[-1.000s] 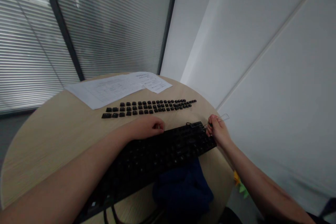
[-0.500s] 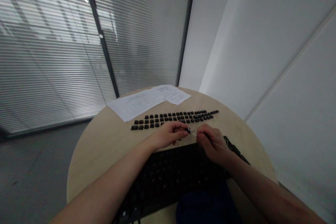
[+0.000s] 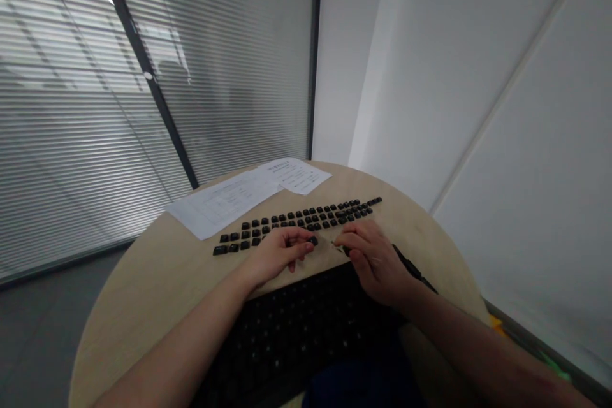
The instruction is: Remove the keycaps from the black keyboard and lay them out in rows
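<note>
A black keyboard (image 3: 296, 325) lies on the round wooden table (image 3: 157, 287) in front of me. Beyond it, several loose black keycaps (image 3: 296, 220) are laid out in rows. My left hand (image 3: 277, 252) pinches a single black keycap (image 3: 312, 240) between thumb and fingers, just above the keyboard's far edge. My right hand (image 3: 373, 261) is closed around a thin wire keycap puller (image 3: 337, 247), whose tip points left toward the keycap. The two hands nearly touch.
Two printed paper sheets (image 3: 239, 194) lie at the table's far side, behind the keycap rows. Glass walls with blinds stand behind the table, and a white wall runs to the right. Dark blue cloth (image 3: 354, 389) shows at the bottom edge.
My right hand came from the keyboard's right end to the middle with the puller. My left hand now pinches a keycap, drawn a little left of the puller's tip.
</note>
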`<act>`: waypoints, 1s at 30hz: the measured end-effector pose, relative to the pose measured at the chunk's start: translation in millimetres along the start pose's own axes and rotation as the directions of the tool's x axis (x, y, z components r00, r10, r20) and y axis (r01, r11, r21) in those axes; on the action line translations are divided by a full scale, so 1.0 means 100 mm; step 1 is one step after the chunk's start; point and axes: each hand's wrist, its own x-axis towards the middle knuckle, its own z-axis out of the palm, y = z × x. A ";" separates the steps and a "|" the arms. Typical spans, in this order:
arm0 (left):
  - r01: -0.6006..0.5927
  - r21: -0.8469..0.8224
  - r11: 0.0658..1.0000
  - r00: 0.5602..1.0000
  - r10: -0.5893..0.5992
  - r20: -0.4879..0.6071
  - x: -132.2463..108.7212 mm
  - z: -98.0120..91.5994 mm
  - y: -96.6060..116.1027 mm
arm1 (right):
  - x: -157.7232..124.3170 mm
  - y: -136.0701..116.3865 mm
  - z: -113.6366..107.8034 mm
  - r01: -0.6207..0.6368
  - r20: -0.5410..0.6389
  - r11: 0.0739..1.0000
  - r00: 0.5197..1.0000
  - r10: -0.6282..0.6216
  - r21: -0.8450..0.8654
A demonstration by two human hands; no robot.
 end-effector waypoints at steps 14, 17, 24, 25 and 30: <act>-0.085 0.041 0.996 0.975 0.075 0.211 -0.05 0.07 0.11 | -0.03 0.10 0.26 -0.080 0.293 0.996 0.952 0.090 -0.046; -0.100 0.039 0.994 0.969 0.088 0.232 -0.02 0.07 0.07 | -0.02 0.02 0.28 -0.069 0.287 0.993 0.953 0.093 -0.091; -0.114 0.223 0.968 0.981 0.075 0.178 -0.04 0.03 0.03 | 0.12 0.53 -0.10 -0.295 0.125 0.938 0.939 0.320 -0.182; -0.130 0.272 0.953 0.980 0.081 0.183 -0.05 0.02 0.03 | 0.16 0.72 -0.20 -0.404 0.095 0.893 0.899 0.428 -0.201; -0.223 0.459 0.860 0.956 0.102 0.274 -0.10 0.04 0.09 | 0.18 1.66 -0.45 -0.539 0.113 0.798 0.806 0.582 -0.270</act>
